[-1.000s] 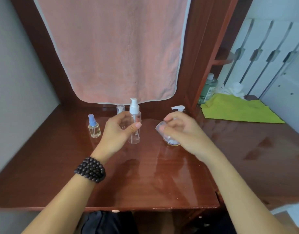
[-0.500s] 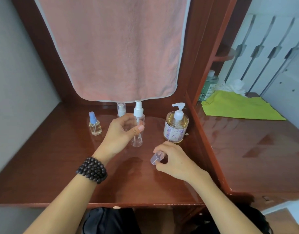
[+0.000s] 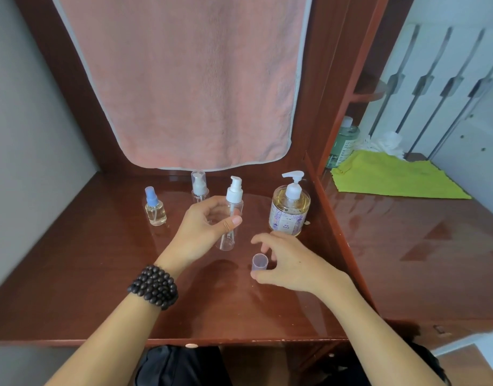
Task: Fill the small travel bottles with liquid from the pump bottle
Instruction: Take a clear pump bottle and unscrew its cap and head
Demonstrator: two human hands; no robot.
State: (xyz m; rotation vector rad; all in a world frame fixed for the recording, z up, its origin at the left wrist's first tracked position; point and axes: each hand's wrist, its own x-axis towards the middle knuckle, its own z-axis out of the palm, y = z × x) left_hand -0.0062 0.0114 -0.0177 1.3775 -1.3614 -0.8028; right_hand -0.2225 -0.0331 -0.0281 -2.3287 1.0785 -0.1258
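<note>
My left hand [image 3: 209, 227] grips a tall clear travel bottle [image 3: 230, 218] with a white pump top, upright on the wooden desk [image 3: 100, 274]. A small clear cap [image 3: 259, 262] stands upright on the desk in front of it. My right hand [image 3: 291, 264] hovers around the cap with fingers spread off it and the thumb at its base. The big pump bottle [image 3: 291, 211], with yellow liquid and a purple label, stands just behind my right hand. A small bottle with a blue sprayer [image 3: 155, 208] and a capped clear bottle [image 3: 199, 188] stand at the back left.
A pink towel [image 3: 189, 79] hangs over the back panel. A raised wooden edge [image 3: 331, 218] separates the desk from a right-hand surface holding a green cloth [image 3: 392, 176], a green bottle [image 3: 342, 143] and white tissue [image 3: 384, 143].
My right hand brought the clear cap down from beside the pump bottle, set it upright on the desk and loosened its fingers. My left hand kept its grip on the tall bottle.
</note>
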